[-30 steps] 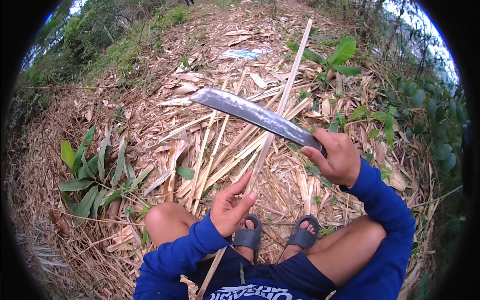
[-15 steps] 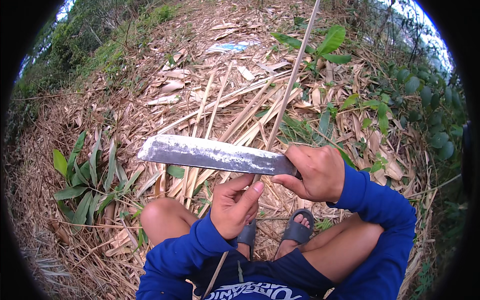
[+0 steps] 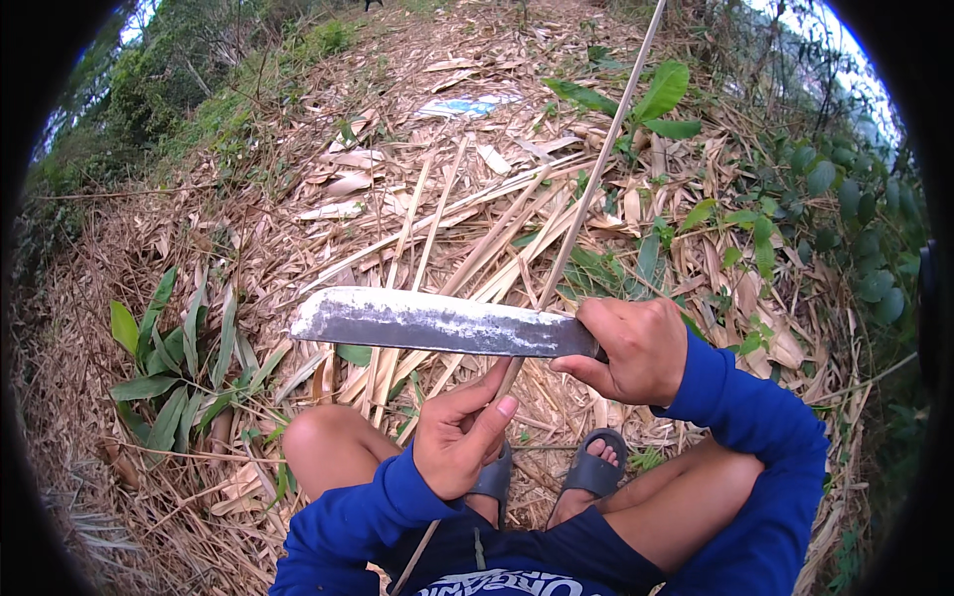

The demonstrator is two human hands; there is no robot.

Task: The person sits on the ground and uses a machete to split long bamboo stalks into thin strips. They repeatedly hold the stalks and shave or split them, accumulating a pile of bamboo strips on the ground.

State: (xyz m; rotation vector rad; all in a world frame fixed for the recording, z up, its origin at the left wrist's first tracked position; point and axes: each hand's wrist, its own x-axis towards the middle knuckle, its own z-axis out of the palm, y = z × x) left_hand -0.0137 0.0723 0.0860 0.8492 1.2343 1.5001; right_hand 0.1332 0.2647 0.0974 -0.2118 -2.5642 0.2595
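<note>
My right hand [image 3: 634, 350] is closed round the handle end of a machete [image 3: 427, 320], whose broad, worn blade points left and lies crosswise over a long thin bamboo strip [image 3: 596, 169]. The handle itself is mostly hidden in my fist. Just below the blade, my left hand [image 3: 465, 427] pinches the strip between thumb and fingers. The strip runs from my lap up past the blade toward the upper right. Blade and strip cross close to my right thumb; whether the edge bites into the strip I cannot tell.
Several split bamboo strips [image 3: 497, 243] lie on the ground ahead, among dry leaf litter. Leafy plants grow at the left [image 3: 169, 368] and upper right [image 3: 661, 94]. A blue and white scrap [image 3: 467, 106] lies farther off. My sandalled feet [image 3: 593, 462] and bent knees are close below the hands.
The machete blade has shifted slightly down and right in view. My left hand has dropped a little, still pinching the strip, and the strip's upper part sits farther right.
</note>
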